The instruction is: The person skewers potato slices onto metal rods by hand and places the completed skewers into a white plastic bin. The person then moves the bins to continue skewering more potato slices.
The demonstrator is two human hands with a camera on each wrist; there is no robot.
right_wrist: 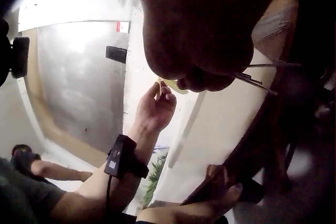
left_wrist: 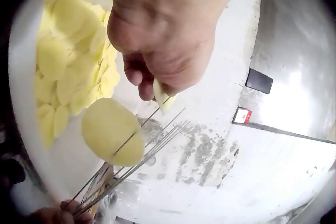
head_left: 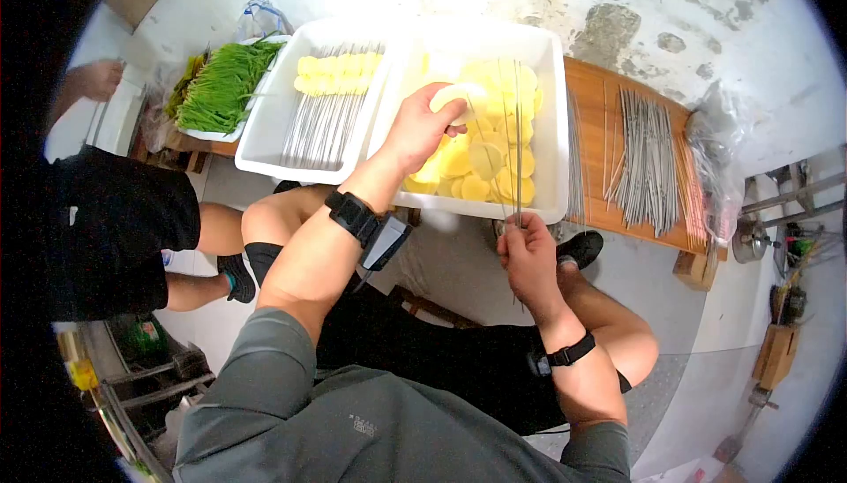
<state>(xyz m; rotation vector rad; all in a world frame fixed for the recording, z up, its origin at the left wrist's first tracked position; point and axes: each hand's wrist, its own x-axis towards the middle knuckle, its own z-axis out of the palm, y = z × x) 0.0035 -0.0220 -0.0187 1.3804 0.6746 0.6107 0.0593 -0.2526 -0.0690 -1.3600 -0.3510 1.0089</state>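
My left hand point(head_left: 422, 130) pinches a pale yellow potato slice point(left_wrist: 161, 97) above a white bin point(head_left: 558, 130) of loose slices point(head_left: 472, 187). In the left wrist view, a thin metal skewer's tip meets that slice. Farther down the same skewer, another potato slice point(left_wrist: 113, 132) is threaded. My right hand point(head_left: 529, 258) grips several skewers point(head_left: 519, 152) near their lower ends, at the bin's front edge. These stand roughly upright in the head view. The right wrist view shows this hand dark from behind, its fingertips mostly hidden.
Left of the slices, another white bin point(head_left: 256, 149) holds skewers loaded with yellow slices point(head_left: 335, 74). Green vegetables point(head_left: 228, 86) lie in a tray beyond it. Bare skewers point(head_left: 648, 157) cover part of a wooden board point(head_left: 609, 209) at right. Another person's hand point(head_left: 99, 80) shows at far left.
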